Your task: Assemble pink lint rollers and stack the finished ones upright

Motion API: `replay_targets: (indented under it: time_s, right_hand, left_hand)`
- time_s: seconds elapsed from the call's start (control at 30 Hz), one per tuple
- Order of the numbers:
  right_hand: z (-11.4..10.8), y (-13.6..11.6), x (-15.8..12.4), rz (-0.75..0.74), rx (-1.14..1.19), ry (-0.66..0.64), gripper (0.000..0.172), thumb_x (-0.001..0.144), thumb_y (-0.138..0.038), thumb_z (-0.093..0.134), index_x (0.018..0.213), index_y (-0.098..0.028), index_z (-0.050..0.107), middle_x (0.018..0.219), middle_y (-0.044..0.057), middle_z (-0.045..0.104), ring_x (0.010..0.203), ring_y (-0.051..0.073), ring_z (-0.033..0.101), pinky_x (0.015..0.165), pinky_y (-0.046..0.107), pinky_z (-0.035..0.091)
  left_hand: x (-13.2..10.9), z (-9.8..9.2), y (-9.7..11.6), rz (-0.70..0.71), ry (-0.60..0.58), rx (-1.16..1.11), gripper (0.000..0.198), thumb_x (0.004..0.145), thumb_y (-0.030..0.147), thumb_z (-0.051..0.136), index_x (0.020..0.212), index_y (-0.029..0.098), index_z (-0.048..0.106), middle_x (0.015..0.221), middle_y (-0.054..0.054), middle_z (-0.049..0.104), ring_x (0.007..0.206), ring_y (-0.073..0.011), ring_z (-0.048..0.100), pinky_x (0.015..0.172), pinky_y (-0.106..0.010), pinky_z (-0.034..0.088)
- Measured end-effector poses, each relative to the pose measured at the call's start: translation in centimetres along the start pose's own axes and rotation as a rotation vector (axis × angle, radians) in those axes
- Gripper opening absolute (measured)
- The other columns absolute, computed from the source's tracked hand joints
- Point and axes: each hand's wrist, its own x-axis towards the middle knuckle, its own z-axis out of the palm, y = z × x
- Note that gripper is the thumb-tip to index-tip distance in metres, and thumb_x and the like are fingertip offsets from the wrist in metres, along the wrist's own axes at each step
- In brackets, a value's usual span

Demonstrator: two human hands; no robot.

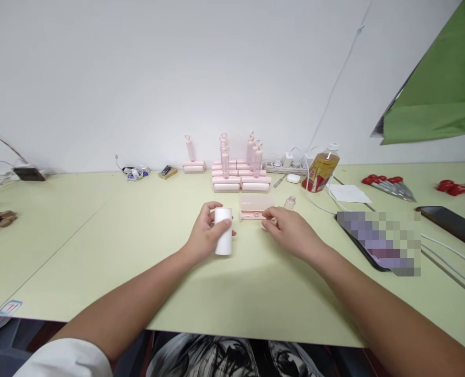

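Observation:
My left hand point(205, 233) is wrapped round a white paper roll point(223, 231), holding it upright just above the pale green table point(110, 235). My right hand point(291, 229) reaches to a pink lint-roller frame point(254, 208) lying on the table, its fingertips pinched at the frame's near edge. A small clear cap point(290, 202) stands just beyond the right hand.
A stack of assembled pink lint rollers point(238, 170) stands at the back by the wall. A bottle with an orange label point(320, 168), a power strip point(285, 166), cables, a phone point(454, 224), red-handled tools point(389, 186) and a blurred tablet point(377, 241) lie to the right.

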Motion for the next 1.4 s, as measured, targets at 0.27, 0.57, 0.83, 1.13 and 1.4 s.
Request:
replay_targets:
  time_s: [0.27, 0.57, 0.83, 1.13, 1.4]
  right_hand:
    - [0.7, 1.0, 0.3, -0.006, -0.188, -0.246, 0.019, 0.087, -0.024, 0.05, 0.097, -0.016, 0.063, 0.099, 0.013, 0.068, 0.087, 0.026, 0.063, 0.066, 0.031, 0.039]
    - [2.9, 0.1, 0.0, -0.185, -0.018, -0.223, 0.045, 0.082, -0.046, 0.063, 0.12, -0.024, 0.06, 0.115, 0.01, 0.059, 0.101, 0.026, 0.058, 0.074, 0.031, 0.041]
    - [4.1, -1.0, 0.0, -0.241, -0.03, -0.202, 0.02, 0.083, -0.018, 0.053, 0.1, -0.018, 0.063, 0.092, 0.006, 0.058, 0.076, 0.018, 0.055, 0.06, 0.026, 0.032]
    - [3.5, -0.2, 0.0, -0.228, 0.074, -0.108, 0.008, 0.072, -0.016, 0.055, 0.073, -0.02, 0.048, 0.081, 0.002, 0.05, 0.067, 0.015, 0.048, 0.059, 0.026, 0.031]
    - [3.1, -1.4, -0.6, -0.126, 0.66, 0.131, 0.022, 0.079, -0.024, 0.058, 0.063, -0.021, 0.044, 0.096, 0.007, 0.066, 0.103, 0.023, 0.06, 0.08, 0.033, 0.045]
  left_hand:
    - [0.9, -0.9, -0.5, -0.014, 0.074, -0.085, 0.035, 0.078, 0.045, 0.06, 0.096, 0.024, 0.039, 0.07, 0.001, 0.065, 0.056, -0.0147, 0.058, 0.047, -0.023, 0.044]
    - [1.9, -1.0, -1.1, -0.062, 0.202, -0.151, 0.035, 0.074, 0.044, 0.065, 0.083, 0.023, 0.039, 0.053, 0.008, 0.05, 0.034, -0.0087, 0.043, 0.03, -0.017, 0.026]
    - [2.4, -1.8, -1.2, -0.105, 0.173, -0.205, 0.029, 0.079, 0.045, 0.059, 0.076, 0.018, 0.047, 0.043, 0.0, 0.056, 0.031, -0.0104, 0.046, 0.031, -0.019, 0.033]
    - [3.0, -2.2, -1.3, -0.173, 0.269, -0.27, 0.023, 0.082, 0.037, 0.058, 0.083, 0.016, 0.05, 0.053, 0.001, 0.057, 0.038, -0.0111, 0.055, 0.031, -0.018, 0.037]
    - [2.9, -2.0, -1.8, -0.192, 0.245, -0.269, 0.026, 0.082, 0.04, 0.06, 0.085, 0.016, 0.051, 0.061, 0.001, 0.057, 0.042, -0.0107, 0.057, 0.031, -0.018, 0.039]
